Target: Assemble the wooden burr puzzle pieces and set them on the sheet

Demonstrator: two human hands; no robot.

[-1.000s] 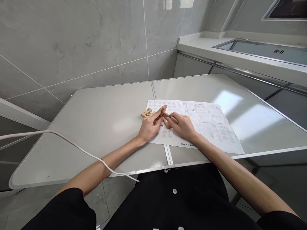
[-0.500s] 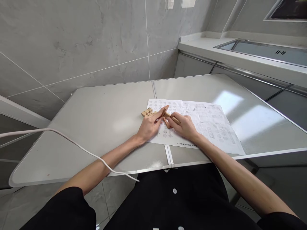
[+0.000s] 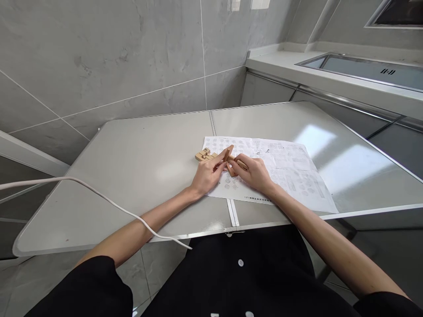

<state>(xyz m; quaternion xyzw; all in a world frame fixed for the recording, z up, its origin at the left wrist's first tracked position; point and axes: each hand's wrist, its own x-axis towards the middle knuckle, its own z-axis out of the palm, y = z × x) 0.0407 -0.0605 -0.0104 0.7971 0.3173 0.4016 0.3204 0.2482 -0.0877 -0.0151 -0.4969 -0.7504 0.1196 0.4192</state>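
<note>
Both hands meet over a printed instruction sheet [image 3: 284, 169] on the grey table [image 3: 142, 167]. My left hand [image 3: 207, 175] pinches a tilted wooden puzzle stick [image 3: 228, 153] between thumb and fingers. My right hand [image 3: 253, 173] is closed on another wooden piece [image 3: 241, 164] that crosses the first. A small cluster of notched wooden blocks [image 3: 205, 155] lies on the table just left of the sheet, beyond my left fingertips.
A white cable [image 3: 99, 199] runs across the table's left part and over my left forearm. A tiled wall stands behind. At the right is a counter with a steel sink [image 3: 363, 68]. The table's front edge is near my torso.
The hands have barely shifted. The upright wooden stick is tilted slightly differently between the fingers, and the view has moved up a little.
</note>
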